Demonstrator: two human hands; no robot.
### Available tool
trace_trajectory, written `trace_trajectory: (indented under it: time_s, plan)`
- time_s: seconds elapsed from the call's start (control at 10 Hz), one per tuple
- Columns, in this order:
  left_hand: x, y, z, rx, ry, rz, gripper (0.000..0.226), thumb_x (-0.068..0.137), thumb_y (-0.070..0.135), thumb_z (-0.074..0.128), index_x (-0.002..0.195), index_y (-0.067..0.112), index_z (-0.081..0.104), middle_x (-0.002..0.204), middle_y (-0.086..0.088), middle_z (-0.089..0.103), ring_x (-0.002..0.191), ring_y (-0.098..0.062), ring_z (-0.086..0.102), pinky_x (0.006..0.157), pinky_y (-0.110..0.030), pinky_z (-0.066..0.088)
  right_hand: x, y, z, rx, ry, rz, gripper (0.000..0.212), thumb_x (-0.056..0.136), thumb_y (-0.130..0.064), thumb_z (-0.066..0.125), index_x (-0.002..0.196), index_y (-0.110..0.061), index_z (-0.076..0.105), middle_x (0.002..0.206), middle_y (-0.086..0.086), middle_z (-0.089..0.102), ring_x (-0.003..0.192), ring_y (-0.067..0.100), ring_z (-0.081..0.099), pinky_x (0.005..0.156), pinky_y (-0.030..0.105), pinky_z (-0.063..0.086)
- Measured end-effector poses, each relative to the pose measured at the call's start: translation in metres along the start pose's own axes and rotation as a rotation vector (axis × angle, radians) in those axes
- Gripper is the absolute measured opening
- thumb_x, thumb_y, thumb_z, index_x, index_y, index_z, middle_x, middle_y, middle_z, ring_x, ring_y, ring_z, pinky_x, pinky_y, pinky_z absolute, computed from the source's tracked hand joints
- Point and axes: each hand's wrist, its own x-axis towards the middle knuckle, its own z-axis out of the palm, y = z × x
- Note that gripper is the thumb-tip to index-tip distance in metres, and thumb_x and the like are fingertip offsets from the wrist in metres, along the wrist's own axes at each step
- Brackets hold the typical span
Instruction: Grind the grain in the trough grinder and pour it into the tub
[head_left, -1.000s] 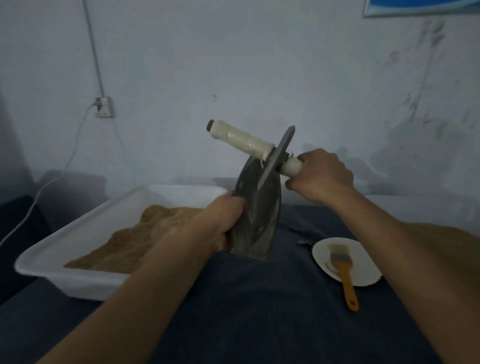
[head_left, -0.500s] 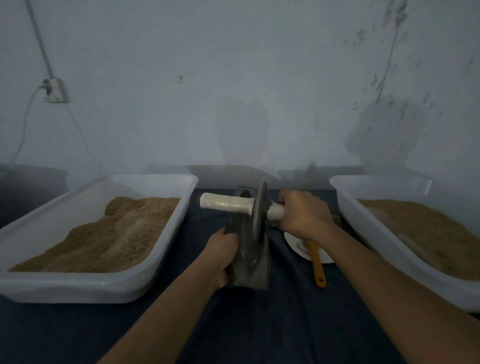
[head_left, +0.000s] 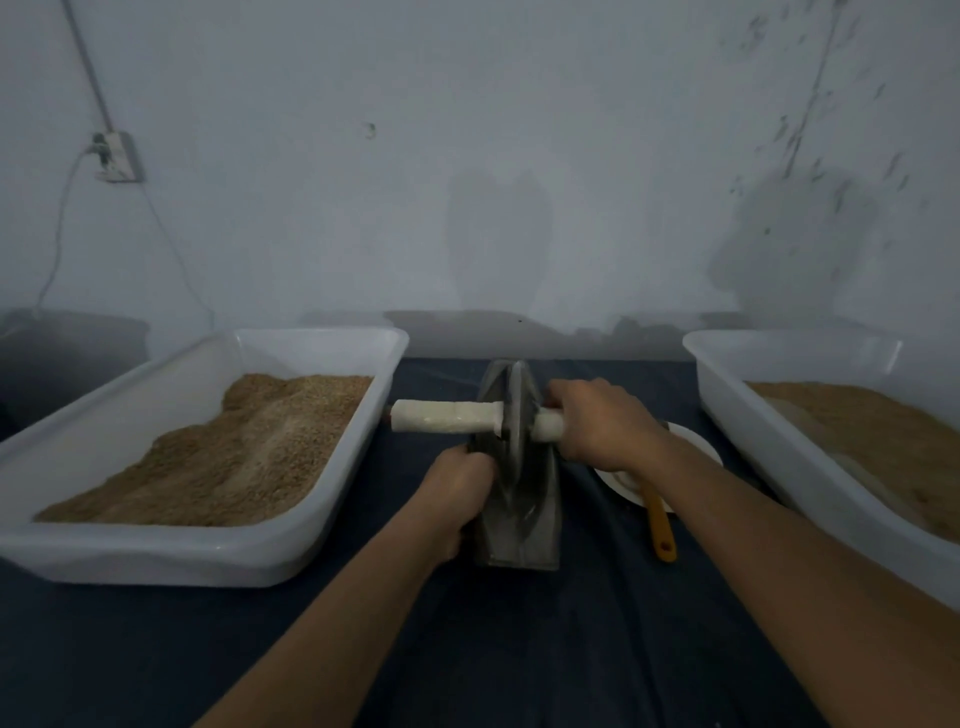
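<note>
A dark metal trough grinder (head_left: 524, 525) lies flat on the dark cloth between two white tubs. Its grinding wheel (head_left: 514, 415) stands upright in the trough, with a white-wrapped axle handle (head_left: 441, 417) sticking out to the left. My left hand (head_left: 457, 493) grips the trough's left rim. My right hand (head_left: 597, 421) grips the right end of the axle handle. The left tub (head_left: 363, 457) holds a heap of brown ground grain (head_left: 234, 457). The right tub (head_left: 753, 415) also holds brown grain (head_left: 857, 421).
A white plate (head_left: 696, 447) lies right of the grinder, partly under my right forearm, with an orange-handled brush (head_left: 660, 525) on it. A wall socket (head_left: 117, 156) with a cable hangs at the upper left. The wall stands close behind the tubs.
The grinder was held up and tilted over the left tub; both hands have brought it down flat onto the cloth between the tubs. The wheel's handle now lies level.
</note>
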Motion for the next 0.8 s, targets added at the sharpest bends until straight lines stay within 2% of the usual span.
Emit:
trace_trajectory:
  time_s: [0.1,0.2,0.3,0.4,0.5,0.6,0.7,0.8]
  plan:
    - [0.002,0.003,-0.006,0.111,-0.002,0.000,0.025,0.096,0.013,0.050,0.115,0.014,0.066,0.107,-0.015,0.074,0.101,-0.032,0.071,0.090,-0.049,0.059,0.002,-0.001,0.001,-0.017,0.005,-0.020,0.036,0.079,-0.021,0.075,0.101,-0.036,0.051,0.096,-0.004,0.059,0.086,0.021,0.060,0.072,0.041,0.051]
    - [0.004,0.002,-0.010,0.184,0.007,0.015,0.024,0.095,0.014,0.050,0.113,0.014,0.066,0.102,-0.013,0.075,0.094,-0.031,0.073,0.073,-0.042,0.062,0.005,0.000,0.003,-0.037,0.023,-0.046,0.035,0.078,-0.021,0.073,0.096,-0.036,0.047,0.087,-0.007,0.053,0.080,0.020,0.056,0.065,0.037,0.045]
    - [0.004,-0.001,-0.012,0.209,-0.014,0.037,0.024,0.096,0.014,0.049,0.112,0.021,0.066,0.082,-0.004,0.078,0.075,-0.021,0.076,0.054,-0.032,0.059,0.006,-0.004,0.003,-0.083,0.038,-0.062,0.033,0.079,-0.022,0.070,0.093,-0.037,0.044,0.081,-0.010,0.046,0.073,0.018,0.049,0.060,0.035,0.036]
    - [0.002,-0.003,-0.016,0.196,-0.036,0.052,0.022,0.098,0.023,0.050,0.113,0.026,0.066,0.079,0.001,0.078,0.071,-0.017,0.076,0.057,-0.035,0.061,0.006,-0.005,0.003,-0.100,0.021,-0.075,0.035,0.080,-0.020,0.071,0.101,-0.035,0.048,0.087,-0.007,0.051,0.079,0.021,0.053,0.064,0.036,0.040]
    - [-0.005,-0.007,-0.024,0.194,-0.003,0.084,0.024,0.099,0.037,0.049,0.107,0.027,0.069,0.082,-0.002,0.078,0.073,-0.023,0.077,0.060,-0.038,0.062,0.003,-0.005,-0.001,-0.095,-0.010,-0.076,0.043,0.080,-0.019,0.072,0.112,-0.034,0.049,0.095,-0.005,0.054,0.084,0.022,0.056,0.066,0.036,0.042]
    - [-0.014,-0.012,-0.035,0.228,0.119,0.201,0.023,0.100,0.040,0.049,0.099,0.031,0.071,0.080,-0.005,0.076,0.067,-0.025,0.075,0.057,-0.037,0.061,-0.001,-0.003,-0.003,-0.102,-0.026,-0.120,0.048,0.080,-0.021,0.073,0.117,-0.036,0.046,0.094,-0.007,0.055,0.082,0.019,0.056,0.056,0.033,0.036]
    - [-0.024,-0.014,-0.038,0.150,0.242,0.395,0.022,0.103,0.026,0.052,0.095,0.030,0.072,0.071,-0.004,0.071,0.063,-0.021,0.070,0.055,-0.035,0.059,-0.009,-0.009,-0.012,-0.156,0.009,-0.153,0.047,0.079,-0.025,0.072,0.116,-0.038,0.046,0.100,-0.008,0.061,0.085,0.017,0.056,0.057,0.033,0.033]
    - [-0.034,-0.007,-0.036,0.076,0.432,0.728,0.026,0.100,0.011,0.052,0.094,0.027,0.072,0.075,0.001,0.068,0.070,-0.011,0.064,0.059,-0.030,0.054,-0.021,-0.013,-0.024,-0.116,0.019,-0.173,0.041,0.079,-0.029,0.071,0.110,-0.041,0.047,0.105,-0.013,0.058,0.098,0.016,0.058,0.070,0.035,0.044]
